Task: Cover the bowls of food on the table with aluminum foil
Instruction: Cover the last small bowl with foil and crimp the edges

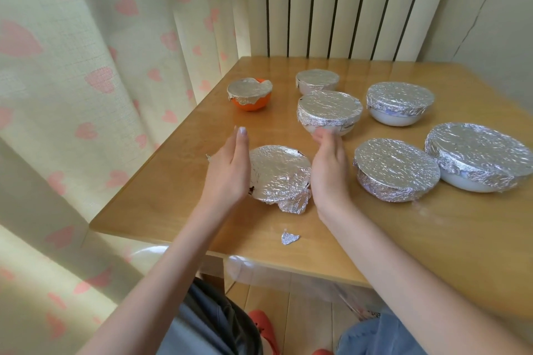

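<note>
A wooden table [178, 199] stands against a heart-print curtain [95, 66]. My left hand [227, 170] and right hand [328, 170] flank the nearest foil-covered bowl [278, 174] between them, fingers straight, gripping nothing; whether my palms touch it is hard to tell. Six more covered bowls sit beyond and to my right, one orange bowl [250, 95] among them. A foil scrap [289, 238] lies nearer me.

Wood table [178, 210] by heart-print curtain [86, 66], radiator [331, 3] behind, wood floor [302, 311].

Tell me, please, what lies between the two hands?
In the head view, one foil-covered bowl sits between the left hand and the right hand; its foil hangs loose at the near edge.
</note>
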Demonstrator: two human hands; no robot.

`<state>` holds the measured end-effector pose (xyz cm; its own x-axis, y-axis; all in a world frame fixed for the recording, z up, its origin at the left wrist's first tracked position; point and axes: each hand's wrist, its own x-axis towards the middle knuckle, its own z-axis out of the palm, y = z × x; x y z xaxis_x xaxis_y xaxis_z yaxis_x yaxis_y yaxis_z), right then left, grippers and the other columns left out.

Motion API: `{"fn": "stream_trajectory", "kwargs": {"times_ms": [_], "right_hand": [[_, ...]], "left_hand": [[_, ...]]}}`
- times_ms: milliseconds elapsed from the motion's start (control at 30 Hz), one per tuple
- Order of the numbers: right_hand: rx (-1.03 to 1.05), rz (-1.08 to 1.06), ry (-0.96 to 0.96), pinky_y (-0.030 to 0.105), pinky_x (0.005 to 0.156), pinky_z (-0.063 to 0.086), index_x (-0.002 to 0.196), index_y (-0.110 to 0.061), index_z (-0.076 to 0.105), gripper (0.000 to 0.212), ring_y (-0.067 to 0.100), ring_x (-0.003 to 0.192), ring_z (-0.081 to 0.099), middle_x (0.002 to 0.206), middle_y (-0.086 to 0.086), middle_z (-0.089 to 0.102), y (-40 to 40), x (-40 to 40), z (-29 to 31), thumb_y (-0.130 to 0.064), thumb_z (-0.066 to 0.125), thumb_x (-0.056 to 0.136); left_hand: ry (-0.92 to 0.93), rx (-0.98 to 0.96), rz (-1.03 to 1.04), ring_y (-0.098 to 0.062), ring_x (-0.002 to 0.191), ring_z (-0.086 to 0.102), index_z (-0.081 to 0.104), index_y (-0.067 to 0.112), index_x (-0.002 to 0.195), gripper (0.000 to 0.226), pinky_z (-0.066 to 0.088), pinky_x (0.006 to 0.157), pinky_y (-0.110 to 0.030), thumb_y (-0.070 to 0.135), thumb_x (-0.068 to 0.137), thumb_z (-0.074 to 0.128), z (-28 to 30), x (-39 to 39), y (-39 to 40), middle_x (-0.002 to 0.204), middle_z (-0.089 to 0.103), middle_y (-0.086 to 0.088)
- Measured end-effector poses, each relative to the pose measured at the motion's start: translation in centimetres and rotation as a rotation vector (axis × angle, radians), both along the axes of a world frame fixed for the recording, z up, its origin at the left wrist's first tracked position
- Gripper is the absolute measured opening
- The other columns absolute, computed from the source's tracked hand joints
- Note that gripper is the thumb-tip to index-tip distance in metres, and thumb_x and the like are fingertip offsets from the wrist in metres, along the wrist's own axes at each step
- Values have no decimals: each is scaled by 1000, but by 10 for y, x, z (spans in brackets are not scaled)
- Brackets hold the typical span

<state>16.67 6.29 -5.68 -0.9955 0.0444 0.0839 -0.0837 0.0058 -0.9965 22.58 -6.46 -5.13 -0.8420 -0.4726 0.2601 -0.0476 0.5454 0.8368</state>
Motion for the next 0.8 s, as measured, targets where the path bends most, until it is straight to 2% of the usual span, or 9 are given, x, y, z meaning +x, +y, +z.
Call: {"fn": "stream_trajectory", "kwargs": {"times_ms": [33,100,200,300,433,567,600,700,800], "right_hand": [[22,29,42,19,94,32,134,-17,50,48,7,119,46,135,-7,52,-3,0,2,-40,22,103],[123,146,80,23,107,28,141,-18,43,51,10,133,38,145,-5,45,-9,-2,2,-44,21,102],[352,296,113,20,98,26,139,-18,45,50,14,134,38,143,-1,47,-9,-4,-4,-42,21,103],[435,308,137,19,88,28,130,-12,53,49,20,127,45,133,6,56,-4,-4,-7,-38,22,104],[463,279,129,26,81,31,120,-10,60,51,25,116,51,118,11,63,-6,-5,-4,-39,21,104],[389,320,82,24,74,37,124,-14,60,53,18,97,53,89,-6,61,-7,-8,-7,-43,21,102],[348,338,58,22,77,38,124,-16,61,54,14,99,51,91,-9,61,-6,-10,-7,-45,21,102],[281,403,-24,24,97,36,122,-21,63,56,5,114,48,120,-9,59,-3,-18,-6,-50,20,101],[225,510,-144,38,107,38,115,-25,67,64,14,119,53,125,-1,62,0,-24,0,-58,16,98]], "left_hand": [[-4,-5,-45,-29,125,48,60,2,120,63,35,91,-29,49,104,21,2,-2,-4,129,60,-14],[-17,-17,-170,-14,121,50,61,17,122,56,32,88,-11,53,103,23,3,-7,-10,127,59,-2],[-65,-84,-293,-2,111,50,61,20,126,47,31,83,1,43,105,26,2,-12,-13,118,58,9],[-66,-121,-312,-6,89,48,62,21,101,39,38,80,-19,38,106,27,-2,-14,-9,98,58,3],[-38,-96,-259,2,93,51,69,12,115,48,33,80,-1,34,106,27,-4,-16,-7,103,61,8],[-45,-78,-218,-12,105,56,67,11,117,50,36,85,-18,37,106,26,-8,-15,-5,113,64,0],[-37,-66,-201,-16,106,57,68,9,113,51,36,85,-22,37,106,26,-9,-14,-4,111,65,-3],[-6,-54,-130,-26,105,56,65,7,98,51,35,85,-29,38,106,25,-14,-9,2,105,66,-12],[8,-6,-63,-26,94,52,57,12,91,44,32,75,-28,37,106,24,-13,-6,9,89,61,-2]]}}
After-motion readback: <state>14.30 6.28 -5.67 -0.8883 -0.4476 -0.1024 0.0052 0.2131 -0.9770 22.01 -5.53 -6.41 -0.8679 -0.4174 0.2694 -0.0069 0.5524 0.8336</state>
